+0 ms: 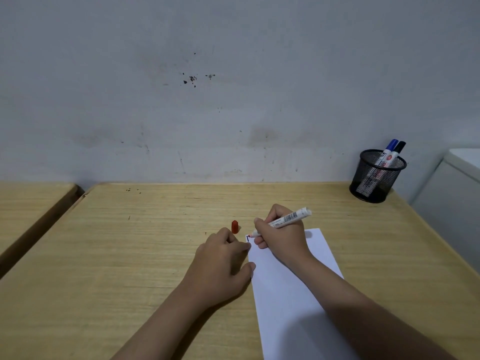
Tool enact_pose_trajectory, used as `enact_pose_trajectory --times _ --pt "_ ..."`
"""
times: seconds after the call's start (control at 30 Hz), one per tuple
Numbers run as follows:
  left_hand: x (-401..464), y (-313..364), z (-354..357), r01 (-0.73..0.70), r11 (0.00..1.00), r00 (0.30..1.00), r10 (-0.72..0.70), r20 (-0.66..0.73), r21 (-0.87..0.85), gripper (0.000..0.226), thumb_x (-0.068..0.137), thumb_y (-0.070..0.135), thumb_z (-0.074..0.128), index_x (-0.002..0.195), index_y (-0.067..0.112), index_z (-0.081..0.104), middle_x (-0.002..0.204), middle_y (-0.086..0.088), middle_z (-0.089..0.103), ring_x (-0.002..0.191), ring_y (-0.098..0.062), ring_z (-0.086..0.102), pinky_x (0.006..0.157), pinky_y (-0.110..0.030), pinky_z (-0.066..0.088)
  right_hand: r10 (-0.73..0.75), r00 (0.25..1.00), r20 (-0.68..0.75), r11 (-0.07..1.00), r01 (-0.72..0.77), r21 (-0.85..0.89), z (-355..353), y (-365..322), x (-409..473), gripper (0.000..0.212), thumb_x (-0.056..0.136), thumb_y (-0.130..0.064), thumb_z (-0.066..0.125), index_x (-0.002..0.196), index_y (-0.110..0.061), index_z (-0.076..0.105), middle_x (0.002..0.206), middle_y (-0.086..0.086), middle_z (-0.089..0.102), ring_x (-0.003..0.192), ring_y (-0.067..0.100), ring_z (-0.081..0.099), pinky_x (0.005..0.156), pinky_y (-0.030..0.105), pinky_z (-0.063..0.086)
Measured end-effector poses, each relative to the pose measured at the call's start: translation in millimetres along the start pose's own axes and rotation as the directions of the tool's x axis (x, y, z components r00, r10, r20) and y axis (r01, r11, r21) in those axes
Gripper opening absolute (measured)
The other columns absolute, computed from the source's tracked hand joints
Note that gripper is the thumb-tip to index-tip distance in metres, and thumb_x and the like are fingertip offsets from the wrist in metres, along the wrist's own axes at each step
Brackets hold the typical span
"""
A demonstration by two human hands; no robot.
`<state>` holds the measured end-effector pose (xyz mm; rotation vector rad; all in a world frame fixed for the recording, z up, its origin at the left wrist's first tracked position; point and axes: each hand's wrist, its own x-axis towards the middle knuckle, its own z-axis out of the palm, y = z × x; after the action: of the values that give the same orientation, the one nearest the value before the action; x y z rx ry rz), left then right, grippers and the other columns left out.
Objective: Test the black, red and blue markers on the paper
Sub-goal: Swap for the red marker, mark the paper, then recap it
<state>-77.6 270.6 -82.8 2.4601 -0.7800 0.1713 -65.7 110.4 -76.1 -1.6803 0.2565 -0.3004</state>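
My right hand [281, 236] grips the uncapped red marker [284, 220], its red tip touching the top left corner of the white paper [288, 294]. A short dark stroke [247, 238] stands on the paper beside the tip. My left hand [220, 263] lies flat on the table, its fingertips pressing the paper's left edge. The red cap [235, 226] stands upright on the table just beyond my left hand. The blue marker [389, 150] and the black marker [398, 151], both capped, lean in the black mesh cup [376, 183] at the far right corner.
The wooden table [130, 255] ends at a stained grey wall. A second wooden table [28, 203] stands to the left across a narrow gap. A white cabinet [452, 201] stands against the table's right side.
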Motion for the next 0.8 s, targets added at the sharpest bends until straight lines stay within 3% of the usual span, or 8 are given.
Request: enact_pose_trajectory --times 0.23,0.5,0.67,0.8 --pt "1 1 0 0.009 1.000 1.000 -0.009 0.011 0.026 0.044 0.080 0.048 0.056 0.121 0.031 0.058 0.099 0.007 0.049 0.091 -0.010 0.045 0.075 -0.026 0.039 0.020 1.000 0.011 1.000 -0.020 -0.015 1 -1 2 0.024 0.079 -0.003 0.066 0.064 -0.008 0.048 0.058 0.014 0.067 0.049 0.017 0.067 0.046 0.027 0.055" --pt "1 0 1 0.013 1.000 1.000 -0.013 -0.010 0.003 0.044 0.077 0.047 0.058 0.117 0.030 0.060 0.097 0.008 0.049 0.090 -0.010 0.047 0.078 -0.028 0.043 0.057 0.998 0.001 0.998 -0.057 -0.038 0 -3 2 0.028 0.076 -0.001 0.064 0.061 -0.010 0.043 0.054 0.012 0.057 0.044 0.020 0.061 0.043 0.026 0.049" --pt "3 -3 3 -0.009 0.998 0.994 0.003 -0.107 -0.056 0.034 0.072 0.041 0.062 0.102 0.024 0.062 0.096 0.008 0.050 0.086 -0.008 0.051 0.070 -0.026 0.044 0.097 0.994 -0.055 0.977 -0.085 0.194 -4 -4 4 0.032 0.078 0.004 0.062 0.059 -0.009 0.041 0.049 0.014 0.061 0.041 0.020 0.058 0.041 0.026 0.045" --pt "20 -5 2 0.017 0.999 0.958 -0.030 -0.285 -0.047 0.039 0.080 0.037 0.054 0.113 0.019 0.057 0.114 -0.001 0.052 0.100 -0.017 0.053 0.079 -0.035 0.050 0.139 0.989 -0.044 0.940 -0.117 0.321 -8 -7 5 0.034 0.079 0.006 0.059 0.057 -0.010 0.038 0.045 0.011 0.061 0.040 0.022 0.055 0.040 0.025 0.041"
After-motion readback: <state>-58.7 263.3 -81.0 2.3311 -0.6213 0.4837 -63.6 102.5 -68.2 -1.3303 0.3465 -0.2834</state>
